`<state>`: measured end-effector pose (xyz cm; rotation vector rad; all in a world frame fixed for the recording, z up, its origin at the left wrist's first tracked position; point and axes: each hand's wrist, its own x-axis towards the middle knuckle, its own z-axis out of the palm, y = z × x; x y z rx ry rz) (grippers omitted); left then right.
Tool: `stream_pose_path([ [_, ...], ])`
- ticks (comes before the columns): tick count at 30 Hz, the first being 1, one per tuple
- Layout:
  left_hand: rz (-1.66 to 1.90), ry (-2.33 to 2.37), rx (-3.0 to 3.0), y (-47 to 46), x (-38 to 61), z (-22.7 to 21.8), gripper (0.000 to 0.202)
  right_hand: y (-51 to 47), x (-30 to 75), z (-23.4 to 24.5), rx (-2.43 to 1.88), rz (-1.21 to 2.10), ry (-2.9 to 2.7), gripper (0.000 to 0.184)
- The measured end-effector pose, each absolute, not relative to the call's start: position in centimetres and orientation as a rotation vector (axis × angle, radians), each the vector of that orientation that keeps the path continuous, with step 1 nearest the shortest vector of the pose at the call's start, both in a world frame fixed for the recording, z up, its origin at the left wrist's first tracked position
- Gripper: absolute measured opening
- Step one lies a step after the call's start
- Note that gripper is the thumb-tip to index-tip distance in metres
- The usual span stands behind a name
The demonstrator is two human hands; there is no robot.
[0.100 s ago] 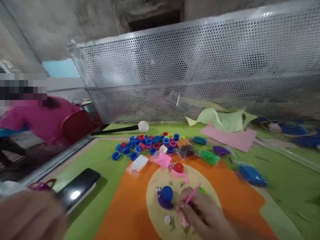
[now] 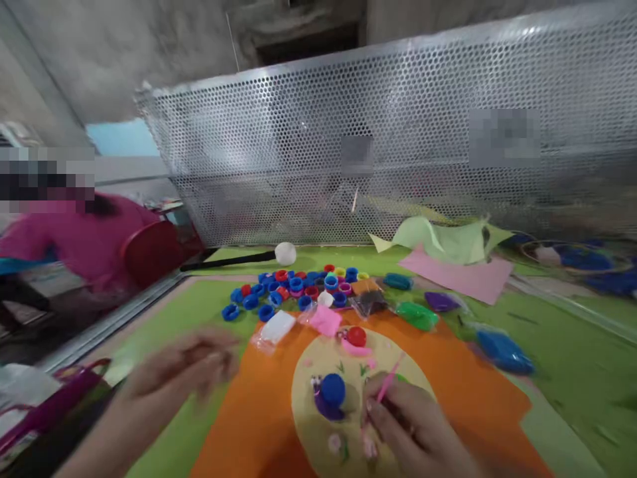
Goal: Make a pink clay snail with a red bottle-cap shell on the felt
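Pink tool (image 2: 389,384): thin stick, pinched in the right hand (image 2: 415,428), tip raised over the yellow disc (image 2: 308,425).
Right hand: fingers closed on the pink tool, resting on the near right part of the disc.
Left hand (image 2: 186,365): motion-blurred above the orange sheet (image 2: 249,425); fingers curled, whether it holds anything cannot be told.
Blue cap (image 2: 332,388): sits on a purple piece (image 2: 326,408) on the disc, just left of the tool.
Red ball (image 2: 356,336): at the disc's far edge.
Bottle caps (image 2: 293,287): loose cluster beyond the orange sheet.
Risk, tool: a sideways slip could probably smear the small soft decorations on the disc.
Risk, left hand: a quick sweep could likely nudge the sheet and shift the disc.
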<state>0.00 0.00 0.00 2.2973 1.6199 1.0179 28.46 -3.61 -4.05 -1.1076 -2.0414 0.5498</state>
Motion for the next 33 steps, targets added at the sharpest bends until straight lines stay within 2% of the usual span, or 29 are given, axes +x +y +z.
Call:
stream_pose_path([
  [4,0.846,1.545,2.489,1.6,2.0,-1.5,0.018,-2.4,30.0,-2.8,-1.383,0.342,-2.110,0.036],
  [10,0.726,1.466,2.677,2.8,3.6,-3.4,0.024,0.8,32.0,-1.6,-1.978,-0.028,-2.217,0.023],
  [12,0.710,1.473,2.707,3.1,3.5,-3.8,0.024,1.0,32.0,-0.8,-2.075,-0.118,-2.230,0.016],
  [14,0.693,1.492,2.719,3.4,3.4,-4.2,0.025,0.9,31.7,0.2,-2.120,-0.158,-2.252,0.018],
  [18,0.617,1.564,2.710,3.5,3.3,-4.7,0.027,1.0,31.2,1.4,-2.151,-0.070,-2.320,0.016],
  [26,0.455,1.728,2.544,3.8,5.3,-3.1,0.026,1.7,31.5,-0.4,-2.231,0.075,-2.339,0.016],
  [29,0.455,1.739,2.432,4.9,7.6,-2.8,0.030,1.6,30.9,-0.4,-2.117,0.091,-2.344,0.018],
  [33,0.561,1.781,2.249,6.8,9.7,-3.0,0.026,2.8,29.4,-0.5,-1.861,0.188,-2.378,0.021],
])
